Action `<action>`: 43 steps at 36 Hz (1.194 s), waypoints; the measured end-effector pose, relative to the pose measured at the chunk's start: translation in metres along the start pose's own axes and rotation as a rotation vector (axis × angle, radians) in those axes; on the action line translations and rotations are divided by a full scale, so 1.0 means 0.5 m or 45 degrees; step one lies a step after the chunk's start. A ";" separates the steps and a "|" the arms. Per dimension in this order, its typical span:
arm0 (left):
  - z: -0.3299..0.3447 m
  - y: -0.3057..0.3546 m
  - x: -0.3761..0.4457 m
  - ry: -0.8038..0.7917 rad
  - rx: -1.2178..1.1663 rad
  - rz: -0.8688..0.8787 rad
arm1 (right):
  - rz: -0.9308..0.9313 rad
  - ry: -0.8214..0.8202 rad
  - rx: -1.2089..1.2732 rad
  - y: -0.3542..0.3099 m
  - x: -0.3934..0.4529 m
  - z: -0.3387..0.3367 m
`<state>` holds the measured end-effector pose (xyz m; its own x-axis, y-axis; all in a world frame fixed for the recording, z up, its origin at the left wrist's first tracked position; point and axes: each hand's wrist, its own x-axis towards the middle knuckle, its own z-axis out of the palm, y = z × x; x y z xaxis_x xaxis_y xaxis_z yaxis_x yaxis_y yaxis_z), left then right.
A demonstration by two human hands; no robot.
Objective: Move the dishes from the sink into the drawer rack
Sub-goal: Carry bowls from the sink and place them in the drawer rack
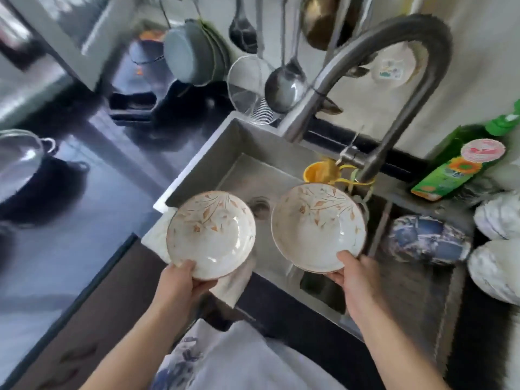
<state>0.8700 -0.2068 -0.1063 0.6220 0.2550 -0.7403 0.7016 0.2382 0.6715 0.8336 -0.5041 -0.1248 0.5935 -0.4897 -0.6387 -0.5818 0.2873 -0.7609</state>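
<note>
Two cream bowls with orange leaf patterns are held up over the steel sink [213, 153]. My left hand [180, 280] grips the near rim of the left bowl [211, 235], thumb on the inside. My right hand [356, 274] grips the near rim of the right bowl [318, 226] the same way. Both bowls tilt toward me. The sink basin below them shows only its drain [260, 205]. No drawer rack is in view.
A tall curved faucet [394, 66] arches over the sink. A blue patterned bowl [427, 240] and white bowls [498, 215] lie to the right. A green detergent bottle [461, 164] stands behind them. A white cloth [233, 285] hangs over the sink's front edge. A pot [25, 161] sits on the left counter.
</note>
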 end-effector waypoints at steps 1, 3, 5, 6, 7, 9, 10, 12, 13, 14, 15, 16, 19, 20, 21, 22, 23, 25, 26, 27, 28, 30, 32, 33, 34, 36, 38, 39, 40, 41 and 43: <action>-0.040 -0.012 -0.006 0.063 -0.065 -0.005 | 0.004 -0.057 -0.064 0.009 -0.008 0.033; -0.108 -0.041 -0.023 0.168 -0.162 -0.010 | -0.001 -0.166 -0.186 0.023 -0.029 0.092; -0.186 -0.070 -0.056 0.290 -0.316 -0.038 | -0.013 -0.277 -0.297 0.039 -0.066 0.157; -0.212 -0.083 -0.068 0.326 -0.385 -0.047 | -0.018 -0.308 -0.310 0.043 -0.082 0.179; -0.245 -0.098 -0.082 0.372 -0.453 -0.050 | -0.025 -0.348 -0.325 0.049 -0.103 0.203; -0.317 -0.127 -0.120 0.456 -0.587 -0.033 | -0.067 -0.463 -0.395 0.062 -0.159 0.255; -0.354 -0.147 -0.136 0.493 -0.633 -0.014 | -0.100 -0.518 -0.428 0.070 -0.190 0.280; -0.415 -0.180 -0.172 0.562 -0.709 0.011 | -0.158 -0.610 -0.452 0.091 -0.246 0.318; -0.448 -0.198 -0.192 0.597 -0.754 0.014 | -0.183 -0.645 -0.478 0.108 -0.277 0.335; -0.489 -0.224 -0.213 0.641 -0.806 0.015 | -0.215 -0.697 -0.520 0.133 -0.317 0.354; -0.515 -0.245 -0.226 0.670 -0.844 0.010 | -0.227 -0.741 -0.550 0.149 -0.344 0.366; -0.547 -0.270 -0.242 0.691 -0.886 0.003 | -0.218 -0.803 -0.561 0.170 -0.377 0.379; -0.662 -0.353 -0.307 0.771 -0.969 0.018 | -0.109 -0.929 -0.549 0.253 -0.483 0.418; -0.705 -0.387 -0.331 0.798 -0.980 0.020 | -0.097 -0.953 -0.568 0.288 -0.521 0.428; -0.759 -0.427 -0.365 0.833 -0.994 0.030 | -0.106 -0.966 -0.605 0.338 -0.568 0.439; -0.815 -0.469 -0.396 0.860 -1.006 0.040 | -0.126 -0.972 -0.639 0.390 -0.614 0.447; -0.868 -0.510 -0.420 0.887 -1.009 0.045 | -0.145 -0.975 -0.670 0.439 -0.655 0.452; -0.957 -0.574 -0.461 0.914 -0.989 0.017 | -0.152 -0.989 -0.735 0.518 -0.727 0.452; -1.014 -0.620 -0.498 0.933 -0.985 -0.005 | -0.151 -1.006 -0.789 0.573 -0.781 0.452; -1.053 -0.652 -0.527 0.935 -0.993 -0.021 | -0.137 -1.007 -0.838 0.610 -0.817 0.451; -1.089 -0.680 -0.559 0.938 -1.006 -0.046 | -0.122 -1.021 -0.881 0.644 -0.855 0.450; -1.157 -0.735 -0.619 0.976 -1.036 -0.080 | -0.102 -1.072 -0.971 0.704 -0.927 0.456; -1.227 -0.790 -0.679 1.019 -1.013 -0.107 | -0.092 -1.107 -1.046 0.766 -1.008 0.473; -1.251 -0.808 -0.693 1.043 -0.992 -0.118 | -0.090 -1.114 -1.069 0.782 -1.034 0.480; -1.282 -0.834 -0.708 1.071 -0.983 -0.135 | -0.088 -1.122 -1.091 0.808 -1.068 0.488; -1.332 -0.880 -0.727 1.131 -1.014 -0.161 | -0.073 -1.137 -1.138 0.854 -1.124 0.502; -1.366 -0.905 -0.732 1.166 -1.054 -0.177 | -0.078 -1.165 -1.204 0.881 -1.164 0.514; -1.386 -0.917 -0.731 1.177 -1.080 -0.180 | -0.110 -1.180 -1.261 0.900 -1.180 0.527; -1.405 -0.927 -0.726 1.185 -1.098 -0.186 | -0.148 -1.193 -1.309 0.917 -1.194 0.541; -1.425 -0.936 -0.719 1.190 -1.108 -0.197 | -0.188 -1.205 -1.352 0.934 -1.204 0.557; -1.458 -0.946 -0.707 1.194 -1.113 -0.218 | -0.263 -1.235 -1.433 0.965 -1.223 0.585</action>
<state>0.0649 0.2737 -0.1396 -0.1821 0.6323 -0.7530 0.0680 0.7721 0.6318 0.3527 0.1747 -0.1348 0.5820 0.4094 -0.7026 -0.2880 -0.7042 -0.6489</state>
